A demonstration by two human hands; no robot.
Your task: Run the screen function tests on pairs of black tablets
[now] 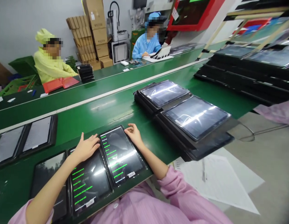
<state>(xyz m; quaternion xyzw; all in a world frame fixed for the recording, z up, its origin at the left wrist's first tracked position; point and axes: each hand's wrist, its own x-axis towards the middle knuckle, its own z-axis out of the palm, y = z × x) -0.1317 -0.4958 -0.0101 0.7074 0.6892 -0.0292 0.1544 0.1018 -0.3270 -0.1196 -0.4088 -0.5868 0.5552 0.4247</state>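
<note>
A tablet (pixel 121 155) with green and white lines of text on its dark screen lies flat at the table's front edge. My left hand (pixel 87 147) reaches over a second tablet (pixel 90 183) that shows a similar text list. Its fingers are stretched out to the first tablet's upper left edge, with the thumb raised. At that tablet's upper right corner is my right hand (pixel 134 135), fingers apart and slightly bent, fingertips by the edge. Farther left, partly behind my left forearm, lies a tablet with a dark screen (pixel 48 168).
Stacked tablets (pixel 174 109) stand to the right, with taller stacks (pixel 247 71) beyond. Two tablets (pixel 38 132) with pale screens lie at left. Papers (pixel 219 177) lie at lower right. Across the green bench (pixel 107 107) sit a person in yellow (pixel 47 63) and one in blue (pixel 146 45).
</note>
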